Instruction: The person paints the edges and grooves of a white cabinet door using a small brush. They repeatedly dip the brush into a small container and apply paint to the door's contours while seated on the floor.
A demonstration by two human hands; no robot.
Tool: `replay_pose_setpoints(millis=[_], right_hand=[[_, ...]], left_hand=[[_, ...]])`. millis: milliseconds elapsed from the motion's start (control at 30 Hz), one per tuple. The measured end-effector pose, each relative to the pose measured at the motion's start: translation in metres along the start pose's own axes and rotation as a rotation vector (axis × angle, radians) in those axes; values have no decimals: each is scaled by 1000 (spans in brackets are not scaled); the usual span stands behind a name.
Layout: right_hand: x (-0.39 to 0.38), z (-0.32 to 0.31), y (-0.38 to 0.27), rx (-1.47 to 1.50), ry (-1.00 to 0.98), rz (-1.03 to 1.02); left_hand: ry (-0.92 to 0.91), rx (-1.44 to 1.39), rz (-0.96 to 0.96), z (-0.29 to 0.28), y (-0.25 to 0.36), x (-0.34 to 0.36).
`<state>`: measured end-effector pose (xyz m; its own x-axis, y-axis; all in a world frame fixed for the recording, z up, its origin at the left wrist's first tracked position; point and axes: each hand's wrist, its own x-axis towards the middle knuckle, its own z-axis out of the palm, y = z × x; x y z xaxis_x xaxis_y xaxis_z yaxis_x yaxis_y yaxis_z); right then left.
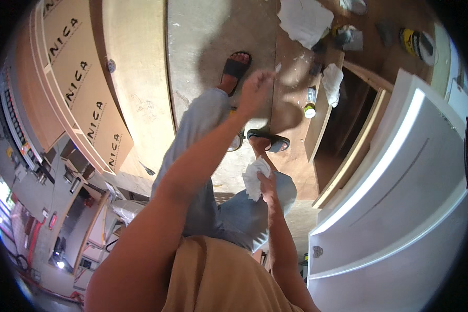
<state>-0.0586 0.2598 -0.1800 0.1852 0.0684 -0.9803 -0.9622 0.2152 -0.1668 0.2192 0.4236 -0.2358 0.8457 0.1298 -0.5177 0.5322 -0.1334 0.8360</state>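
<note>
My left hand [257,89] reaches forward over the floor beyond my left foot, its fingers closed in a pinch and a little blurred. A small pale bit [278,67] shows at the fingertips, too small to name. Close to my right knee, my right hand [268,186] is closed on a crumpled white cloth [254,179]. To the right of the left hand, a small clear bottle with a yellow-green cap [310,110] lies on a brown wooden board [295,179]. Partly behind my left forearm, a round container [236,142] stands between my sandalled feet.
An open wooden cabinet frame [325,117] stands right, a white rag [332,86] over its edge. Beyond lie a white sheet [306,23] and a yellow-and-black tin [418,46]. A large white curved panel [395,171] fills the right side. Long boards [138,67] and a brush [147,168] lie left.
</note>
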Motion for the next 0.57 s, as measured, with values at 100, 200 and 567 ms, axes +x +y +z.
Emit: replay_pose_setpoints(millis=[100, 200, 567], right_hand=[[-55, 6, -63, 94, 39, -20], [-93, 5, -114, 47, 60, -8], [-169, 67, -212, -110, 149, -138]], left_hand=[[21, -106, -143, -8, 14, -55], [-17, -158, -208, -35, 75, -88], [33, -300, -57, -186, 193, -19]])
